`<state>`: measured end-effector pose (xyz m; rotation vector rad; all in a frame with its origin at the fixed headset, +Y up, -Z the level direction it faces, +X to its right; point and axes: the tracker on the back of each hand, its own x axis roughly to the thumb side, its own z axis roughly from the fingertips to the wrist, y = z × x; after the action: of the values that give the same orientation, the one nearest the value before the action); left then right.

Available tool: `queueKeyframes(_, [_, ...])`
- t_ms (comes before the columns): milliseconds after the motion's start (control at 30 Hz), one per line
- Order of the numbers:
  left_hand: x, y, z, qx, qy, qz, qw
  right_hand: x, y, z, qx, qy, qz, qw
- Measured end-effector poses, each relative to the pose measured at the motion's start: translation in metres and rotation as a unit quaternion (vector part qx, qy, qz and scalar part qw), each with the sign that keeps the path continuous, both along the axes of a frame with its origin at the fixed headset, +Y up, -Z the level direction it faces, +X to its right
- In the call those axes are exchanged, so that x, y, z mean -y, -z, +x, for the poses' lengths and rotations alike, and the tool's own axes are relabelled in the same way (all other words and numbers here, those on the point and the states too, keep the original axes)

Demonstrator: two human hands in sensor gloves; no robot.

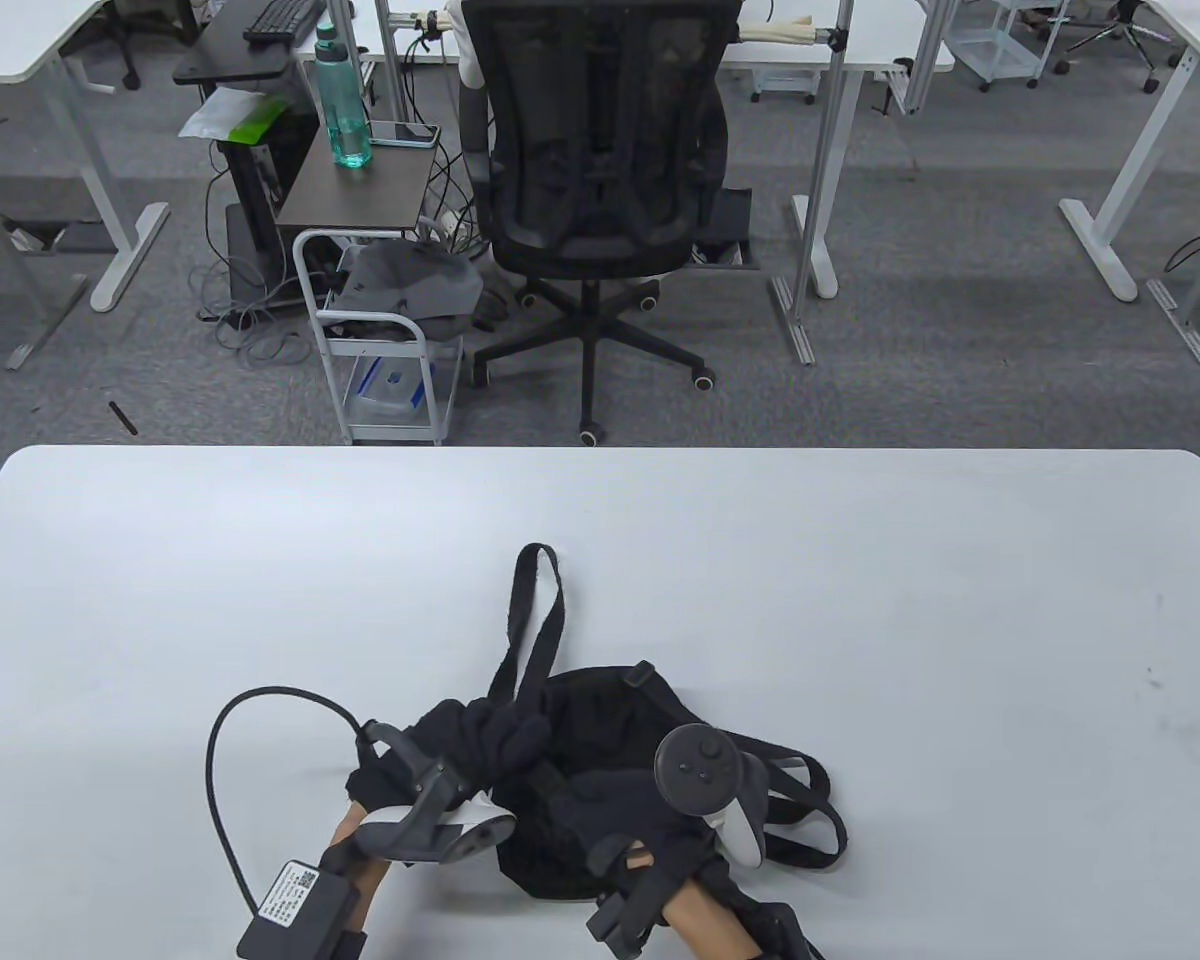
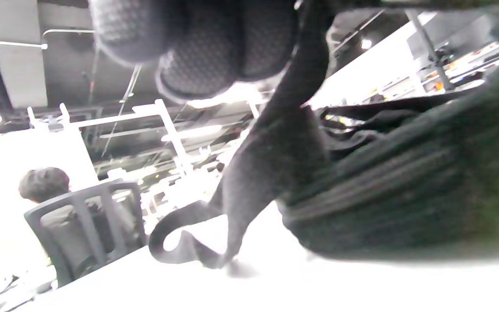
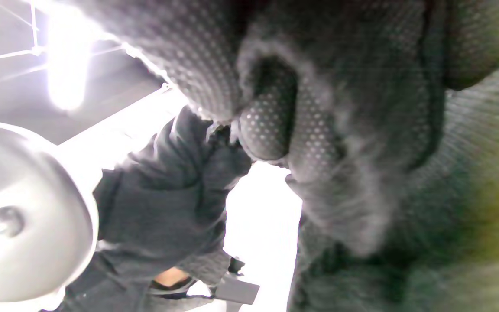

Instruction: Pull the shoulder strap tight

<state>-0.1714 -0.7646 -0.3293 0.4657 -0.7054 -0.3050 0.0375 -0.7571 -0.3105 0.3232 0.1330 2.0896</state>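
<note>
A black bag [image 1: 600,720] lies on the white table [image 1: 860,600] near the front edge. Its shoulder strap [image 1: 538,610] runs from the bag away from me and ends in a loop. My left hand [image 1: 480,740] grips this strap close to the bag. In the left wrist view the strap [image 2: 254,173] hangs from my fingers [image 2: 197,47] down to the table beside the bag [image 2: 405,190]. My right hand [image 1: 630,800] rests on the bag and holds its fabric. In the right wrist view its fingers [image 3: 301,117] curl into the bag [image 3: 470,195], with my left hand [image 3: 167,203] just beyond.
A second strap [image 1: 810,800] lies looped to the right of the bag. A black cable [image 1: 222,740] arcs over the table left of my left hand. Beyond the table's far edge stand an office chair [image 1: 600,190] and a small cart [image 1: 380,330].
</note>
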Motion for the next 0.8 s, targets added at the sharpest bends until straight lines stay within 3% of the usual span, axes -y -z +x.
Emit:
queueKeyframes(100, [-0.002,-0.007,0.005,-0.001,0.018,0.023,1.000,0.000,-0.001,0.000,0.006,-0.039,0.023,0.999])
queueKeyframes(400, [-0.013,-0.036,0.036,0.080,0.014,0.060,0.995,0.002,-0.002,0.001,0.015,-0.004,0.022,1.000])
queueKeyframes(600, [-0.011,-0.029,0.028,0.076,0.001,0.041,0.996,0.002,0.000,-0.002,0.005,0.005,0.008,1.000])
queueKeyframes(800, [-0.007,-0.010,0.005,0.017,0.006,0.027,0.999,0.001,0.000,-0.004,-0.013,-0.008,-0.005,1.000])
